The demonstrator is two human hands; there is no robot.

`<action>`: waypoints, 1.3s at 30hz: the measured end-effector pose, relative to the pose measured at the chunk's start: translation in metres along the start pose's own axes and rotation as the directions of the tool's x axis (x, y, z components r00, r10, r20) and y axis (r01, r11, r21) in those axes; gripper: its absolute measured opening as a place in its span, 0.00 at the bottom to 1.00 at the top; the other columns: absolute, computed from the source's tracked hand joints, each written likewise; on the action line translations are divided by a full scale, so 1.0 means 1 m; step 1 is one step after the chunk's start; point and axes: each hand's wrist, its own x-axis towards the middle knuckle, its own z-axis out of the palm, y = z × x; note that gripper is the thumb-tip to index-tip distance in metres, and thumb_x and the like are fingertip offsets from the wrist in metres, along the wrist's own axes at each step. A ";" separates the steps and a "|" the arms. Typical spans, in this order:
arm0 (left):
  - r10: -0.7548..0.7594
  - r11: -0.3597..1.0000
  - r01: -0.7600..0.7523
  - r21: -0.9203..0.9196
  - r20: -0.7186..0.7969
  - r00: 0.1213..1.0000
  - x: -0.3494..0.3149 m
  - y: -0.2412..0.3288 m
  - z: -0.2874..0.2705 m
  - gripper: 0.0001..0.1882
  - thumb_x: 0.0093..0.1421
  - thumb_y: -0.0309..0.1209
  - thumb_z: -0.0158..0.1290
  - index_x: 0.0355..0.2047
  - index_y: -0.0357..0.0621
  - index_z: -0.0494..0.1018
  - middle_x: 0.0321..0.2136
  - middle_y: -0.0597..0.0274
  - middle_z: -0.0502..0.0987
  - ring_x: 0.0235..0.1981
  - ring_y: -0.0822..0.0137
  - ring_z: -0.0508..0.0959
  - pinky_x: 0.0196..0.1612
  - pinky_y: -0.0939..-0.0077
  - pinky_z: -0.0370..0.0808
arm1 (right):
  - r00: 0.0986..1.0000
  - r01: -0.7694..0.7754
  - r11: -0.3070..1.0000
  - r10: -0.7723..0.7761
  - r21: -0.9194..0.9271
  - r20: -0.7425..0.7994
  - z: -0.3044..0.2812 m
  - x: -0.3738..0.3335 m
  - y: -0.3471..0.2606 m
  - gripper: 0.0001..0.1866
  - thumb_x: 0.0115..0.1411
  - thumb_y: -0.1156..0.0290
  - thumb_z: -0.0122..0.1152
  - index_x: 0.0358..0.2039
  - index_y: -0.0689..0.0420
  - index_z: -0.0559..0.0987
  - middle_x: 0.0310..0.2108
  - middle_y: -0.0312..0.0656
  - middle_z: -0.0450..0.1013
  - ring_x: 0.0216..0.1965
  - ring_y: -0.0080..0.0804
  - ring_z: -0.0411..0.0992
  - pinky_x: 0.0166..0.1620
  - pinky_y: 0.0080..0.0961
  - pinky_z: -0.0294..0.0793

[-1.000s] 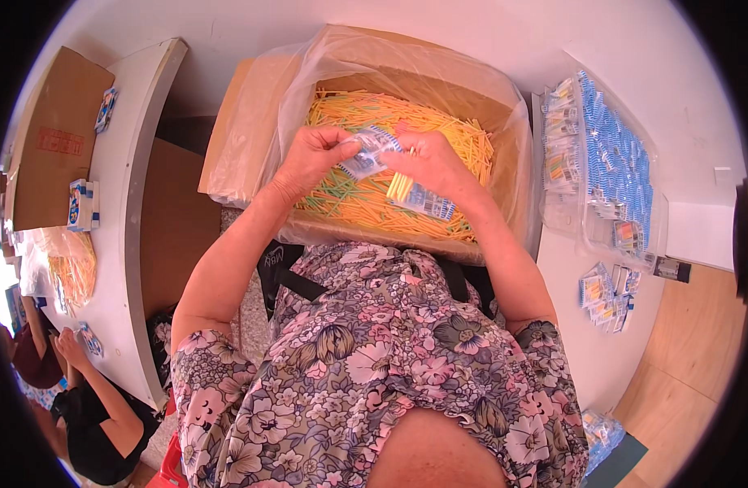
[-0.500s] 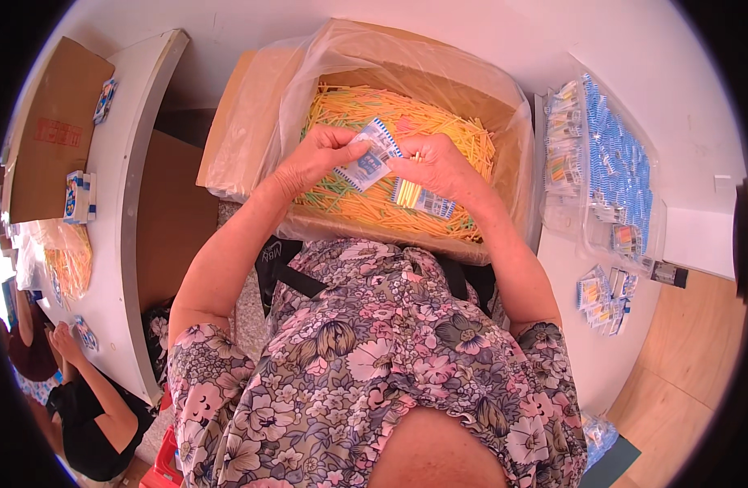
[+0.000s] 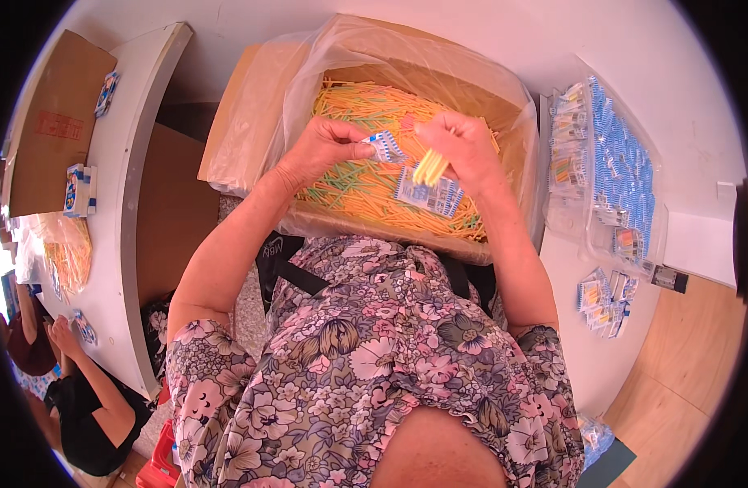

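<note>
Over the open cardboard box (image 3: 427,61), my left hand (image 3: 321,150) pinches a small clear packet (image 3: 385,147) with blue striped edges by its left side. The packet looks bent and tilted. To its right, my right hand (image 3: 465,148) closes around a short bundle of thin yellow sticks (image 3: 430,167), whose ends poke out below the fingers. Just beneath that hand is a second blue-edged packet (image 3: 447,200), above the loose sticks; I cannot tell whether the hand touches it. Yellow, orange and green sticks (image 3: 354,185) fill the box.
Clear plastic liner (image 3: 289,89) drapes over the box rim. At right stands a clear bin (image 3: 622,163) packed with packets; more packets (image 3: 606,299) lie on the white table before it. At left, a white table (image 3: 138,244) carries boxes and a bag. Another person's hand (image 3: 63,337) works there.
My right hand has lifted slightly away from the left-hand packet, with the yellow bundle now tilted downward. The packet in my left hand has turned and folded, moving slightly right.
</note>
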 end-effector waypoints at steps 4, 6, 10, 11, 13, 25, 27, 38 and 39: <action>-0.002 1.000 0.002 0.006 0.028 1.000 0.000 0.002 0.002 0.08 0.52 0.21 0.59 0.34 0.37 0.80 0.33 0.62 0.80 0.35 0.74 0.76 0.41 0.80 0.73 | 0.995 0.052 0.999 -0.053 -0.012 -0.079 0.010 0.017 -0.001 0.12 0.56 0.66 0.62 0.21 0.58 0.75 0.16 0.29 0.68 0.16 0.11 0.63 0.17 0.12 0.56; 0.016 1.000 -0.016 0.015 0.042 0.999 0.002 0.002 0.002 0.08 0.52 0.21 0.59 0.34 0.37 0.80 0.33 0.62 0.80 0.35 0.74 0.76 0.41 0.80 0.73 | 0.986 0.102 0.989 -0.115 -0.111 -0.121 0.011 0.025 0.005 0.12 0.56 0.66 0.62 0.21 0.59 0.75 0.16 0.30 0.68 0.17 0.12 0.63 0.18 0.13 0.58; 0.027 0.999 -0.029 0.026 0.066 0.997 0.001 0.001 0.000 0.09 0.52 0.21 0.59 0.35 0.38 0.80 0.34 0.63 0.80 0.36 0.75 0.76 0.42 0.80 0.72 | 0.941 0.227 0.888 -0.306 -0.401 -0.146 0.018 0.031 0.005 0.15 0.57 0.64 0.62 0.21 0.61 0.74 0.15 0.29 0.65 0.19 0.14 0.61 0.21 0.18 0.59; 0.029 0.999 -0.030 0.026 0.067 0.997 0.002 0.000 -0.001 0.09 0.52 0.21 0.59 0.35 0.38 0.80 0.34 0.63 0.80 0.36 0.75 0.76 0.42 0.80 0.72 | 0.924 0.237 0.829 -0.354 -0.507 -0.147 0.022 0.030 0.002 0.17 0.58 0.61 0.61 0.20 0.62 0.74 0.15 0.29 0.63 0.20 0.15 0.59 0.22 0.19 0.59; 0.020 0.999 -0.023 0.027 0.090 0.996 0.001 -0.002 -0.002 0.08 0.55 0.26 0.58 0.35 0.38 0.80 0.32 0.67 0.79 0.35 0.77 0.74 0.43 0.81 0.71 | 0.929 0.246 0.782 -0.359 -0.573 -0.091 0.032 0.028 -0.009 0.18 0.59 0.60 0.60 0.21 0.62 0.73 0.15 0.29 0.62 0.20 0.16 0.57 0.23 0.20 0.58; -0.133 0.961 0.113 0.252 0.064 0.989 0.007 -0.003 0.004 0.11 0.58 0.34 0.57 0.37 0.40 0.80 0.31 0.71 0.79 0.33 0.79 0.72 0.41 0.80 0.71 | 0.857 0.339 0.732 -0.499 -0.591 -0.128 0.030 -0.017 0.026 0.12 0.55 0.65 0.63 0.28 0.62 0.74 0.21 0.41 0.69 0.23 0.25 0.66 0.28 0.22 0.66; -0.121 0.942 0.062 0.329 0.165 0.979 0.006 0.003 0.016 0.11 0.57 0.34 0.58 0.37 0.41 0.79 0.31 0.70 0.79 0.33 0.79 0.73 0.40 0.80 0.71 | 0.786 0.398 0.588 -0.614 -0.704 -0.069 0.018 -0.029 0.044 0.10 0.51 0.74 0.63 0.35 0.60 0.77 0.26 0.46 0.73 0.28 0.37 0.74 0.32 0.25 0.71; 0.106 0.203 -0.585 0.785 0.576 0.810 0.052 -0.024 0.089 0.16 0.44 0.32 0.64 0.35 0.47 0.78 0.33 0.59 0.78 0.36 0.56 0.76 0.42 0.62 0.68 | 0.489 -0.211 0.767 -0.453 -0.606 -0.745 -0.123 -0.314 -0.007 0.07 0.50 0.82 0.59 0.32 0.63 0.78 0.24 0.34 0.72 0.26 0.19 0.69 0.30 0.17 0.67; 0.102 0.099 -0.563 0.820 0.555 0.826 0.052 -0.028 0.098 0.18 0.41 0.32 0.64 0.35 0.48 0.77 0.32 0.61 0.77 0.36 0.57 0.75 0.42 0.61 0.65 | 0.415 -0.261 0.811 -0.395 -0.523 -0.820 -0.146 -0.338 0.000 0.07 0.51 0.81 0.59 0.32 0.63 0.78 0.24 0.33 0.72 0.26 0.18 0.68 0.29 0.16 0.67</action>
